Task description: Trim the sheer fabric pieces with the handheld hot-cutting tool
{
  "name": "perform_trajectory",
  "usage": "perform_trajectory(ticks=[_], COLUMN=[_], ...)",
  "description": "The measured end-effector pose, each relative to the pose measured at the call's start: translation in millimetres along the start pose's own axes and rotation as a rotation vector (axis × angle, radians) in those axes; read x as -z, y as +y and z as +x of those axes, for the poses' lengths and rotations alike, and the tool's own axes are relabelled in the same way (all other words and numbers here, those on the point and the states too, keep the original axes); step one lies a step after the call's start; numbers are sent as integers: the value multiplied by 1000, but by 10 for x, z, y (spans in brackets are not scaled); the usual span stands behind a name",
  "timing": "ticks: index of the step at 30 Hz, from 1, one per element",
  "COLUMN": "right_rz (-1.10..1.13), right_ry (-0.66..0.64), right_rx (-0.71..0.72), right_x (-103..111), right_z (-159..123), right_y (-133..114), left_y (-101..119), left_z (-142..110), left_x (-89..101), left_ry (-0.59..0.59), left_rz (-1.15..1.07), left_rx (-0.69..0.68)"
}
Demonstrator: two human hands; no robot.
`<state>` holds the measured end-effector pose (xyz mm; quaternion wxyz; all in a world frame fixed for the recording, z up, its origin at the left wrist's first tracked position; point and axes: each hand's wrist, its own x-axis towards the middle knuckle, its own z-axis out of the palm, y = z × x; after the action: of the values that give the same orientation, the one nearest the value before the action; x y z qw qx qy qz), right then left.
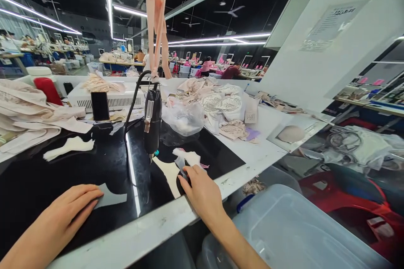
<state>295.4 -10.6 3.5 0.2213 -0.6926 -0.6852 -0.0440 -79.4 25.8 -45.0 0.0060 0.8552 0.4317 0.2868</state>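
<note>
Watching remotely through the head view, I took the tip of the hanging black tool [152, 121] as the clock's centre. The left hand [59, 214] lay low at 8 o'clock, fingers close together over the edge of a grey piece [111, 198], probably to keep it from sliding on the glossy black board [104, 168]; I could not tell whether the thumb pinched it. That piece lay flat, its long axis running roughly 9 to 3, its narrow end pointing to 3. A loose white piece [70, 147] lay at 9 o'clock, touched by neither hand.

At the centre, the tool hung upright from peach straps [157, 21], tip down; I judged that they took its weight and left both hands free. A cream piece [171, 174] stretched from beside the tip towards 5 o'clock.

The right hand [203, 195] came in from 4 o'clock, its thumb and forefinger at the lower end of a grey strip [180, 163]. I could not tell whether they were clamped on it. The strip's long axis ran about 11 to 5, beside a white scrap [192, 158] at 3.
</note>
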Motion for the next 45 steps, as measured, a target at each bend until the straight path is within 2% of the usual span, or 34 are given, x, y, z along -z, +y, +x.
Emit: perform_trajectory(ticks=[5, 15, 24, 29, 35, 39, 42, 45], right_rz=[66, 458, 745, 851, 961, 1016, 1062, 1128], right_ry=[-6, 135, 106, 77, 87, -56, -204, -502], right_rx=[-20, -152, -159, -170, -212, -157, -96, 3], right_x=[36, 377, 547, 570, 605, 764, 919, 999], right_z=[90, 517, 701, 813, 882, 732, 556, 414], right_y=[24, 296, 359, 388, 388, 213, -28, -301], left_y=[-4, -16, 78, 118, 124, 207, 388, 649], left_z=[14, -14, 55, 111, 95, 108, 183, 301], left_x=[4, -9, 65, 96, 128, 185, 280, 410], left_ry=[71, 47, 102, 155, 127, 79, 87, 127], left_rz=[-44, -2, -21, -38, -4, -23, -94, -202], left_rx=[-17, 14, -35, -77, -80, -30, 8, 48])
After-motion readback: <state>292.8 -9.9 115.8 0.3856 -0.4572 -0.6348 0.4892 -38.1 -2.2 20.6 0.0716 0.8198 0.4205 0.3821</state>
